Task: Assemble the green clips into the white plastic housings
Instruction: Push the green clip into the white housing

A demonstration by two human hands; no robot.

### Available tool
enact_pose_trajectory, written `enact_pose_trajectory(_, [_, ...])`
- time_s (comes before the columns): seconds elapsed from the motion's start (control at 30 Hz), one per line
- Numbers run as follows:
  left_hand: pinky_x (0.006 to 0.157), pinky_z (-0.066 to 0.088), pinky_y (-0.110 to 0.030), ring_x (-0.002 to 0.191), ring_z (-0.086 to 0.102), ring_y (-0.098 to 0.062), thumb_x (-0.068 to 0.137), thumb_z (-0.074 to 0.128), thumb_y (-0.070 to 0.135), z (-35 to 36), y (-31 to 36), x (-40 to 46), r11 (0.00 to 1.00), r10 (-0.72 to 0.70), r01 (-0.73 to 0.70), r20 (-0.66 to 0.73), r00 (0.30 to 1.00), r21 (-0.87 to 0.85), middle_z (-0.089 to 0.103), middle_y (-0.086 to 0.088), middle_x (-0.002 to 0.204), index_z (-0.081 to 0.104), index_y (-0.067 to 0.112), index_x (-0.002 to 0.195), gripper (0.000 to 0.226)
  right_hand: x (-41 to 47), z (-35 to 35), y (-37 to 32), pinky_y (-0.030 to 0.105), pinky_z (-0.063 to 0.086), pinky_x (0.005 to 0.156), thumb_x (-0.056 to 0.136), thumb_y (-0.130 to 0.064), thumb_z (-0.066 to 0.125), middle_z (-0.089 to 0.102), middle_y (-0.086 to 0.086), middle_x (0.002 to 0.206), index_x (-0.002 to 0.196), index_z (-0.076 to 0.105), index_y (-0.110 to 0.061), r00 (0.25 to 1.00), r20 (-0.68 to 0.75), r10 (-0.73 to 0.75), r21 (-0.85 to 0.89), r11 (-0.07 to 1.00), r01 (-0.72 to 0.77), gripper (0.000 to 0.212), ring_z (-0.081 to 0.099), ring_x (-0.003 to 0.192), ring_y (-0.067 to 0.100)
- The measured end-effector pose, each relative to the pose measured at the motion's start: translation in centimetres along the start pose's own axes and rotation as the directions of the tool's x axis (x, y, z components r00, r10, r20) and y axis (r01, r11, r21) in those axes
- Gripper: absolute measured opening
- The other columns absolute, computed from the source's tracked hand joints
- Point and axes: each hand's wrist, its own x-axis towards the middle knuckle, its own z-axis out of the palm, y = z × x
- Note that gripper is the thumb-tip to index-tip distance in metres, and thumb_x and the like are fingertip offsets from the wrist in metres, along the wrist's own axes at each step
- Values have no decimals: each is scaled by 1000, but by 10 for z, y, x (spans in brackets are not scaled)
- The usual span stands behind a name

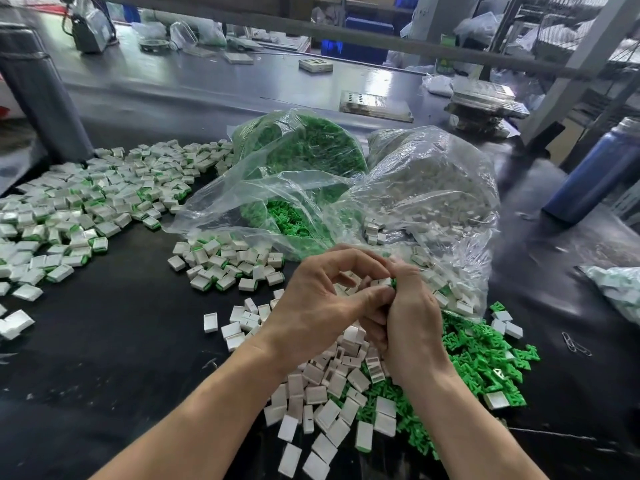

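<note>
Housing (pixel 381 283) with a clip (pixel 393 282) sits pinched between both hands: left hand (pixel 318 303) and right hand (pixel 408 306) curl fingers around it above loose housings (pixel 325 393). No writing is legible.

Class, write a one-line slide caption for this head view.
Both hands press a green clip into a white housing above loose parts.
</note>
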Motion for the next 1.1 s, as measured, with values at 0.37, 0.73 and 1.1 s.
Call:
enact_pose_trajectory(0.37, [74, 63, -31, 91, 74, -23, 90, 79, 8, 1, -4, 0, 1000, -29, 29, 13, 1000, 12, 75, 6, 112, 73, 6, 98, 10, 4, 2, 7, 32, 38, 46, 99, -54, 36, 51, 18, 62, 94, 80, -35, 996, -36, -79, -31, 996, 78, 48, 46, 53, 21])
enact_pose_trajectory(0.73, [73, 64, -31, 94, 75, -18, 94, 73, 6, 0, -5, -1, 1000, -26, 25, 57, 998, 17, 74, 8, 115, 73, 8, 103, 9, 2, 5, 4, 36, 53, 53, 100, -45, 34, 74, 20, 82, 88, 81, -36, 990, -88, -108, -72, 992, 102, 49, 67, 64, 23])
enact_pose_trajectory(1.1, [76, 65, -43, 100, 73, -20, 93, 75, 9, 2, -9, -1, 999, 3, -4, 18, 1000, 53, 75, 7, 116, 75, 12, 104, 11, -1, 9, 0, 16, 45, 44, 98, -35, 34, 65, -7, 57, 84, 82, -29, 989, -39, -144, 44, 988, 146, 51, 61, 50, 2])
